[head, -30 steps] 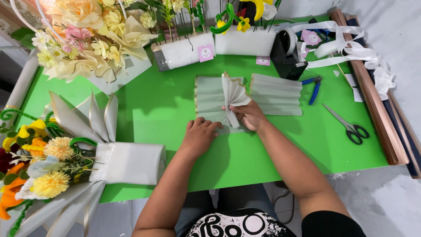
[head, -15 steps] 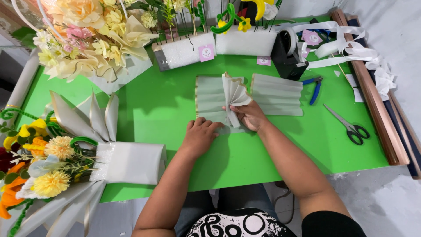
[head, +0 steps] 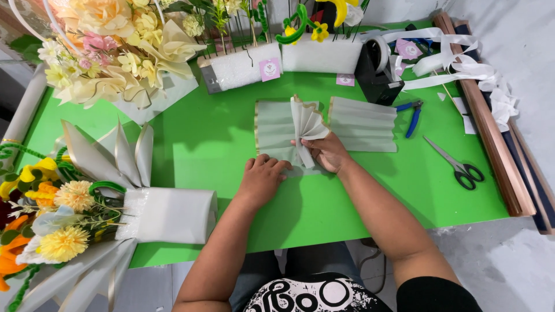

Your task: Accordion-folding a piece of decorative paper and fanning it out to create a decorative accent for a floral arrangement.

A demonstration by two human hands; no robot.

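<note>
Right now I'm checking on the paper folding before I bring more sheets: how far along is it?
One pleated sheet already lies flat on the green table, and a wrapped bouquet rests at the left. In hand: the right hand pinches a fan-folded sheet, the left hand pressing flat beside it. Left: that fan looks unfastened; the scissors and tape dispenser lie untouched.

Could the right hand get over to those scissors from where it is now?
Probably yes. The scissors lie in the open on the green table, off to the side of the right hand, with bare surface between. But that hand is pinching a folded paper fan, so it would have to let go first.
</note>
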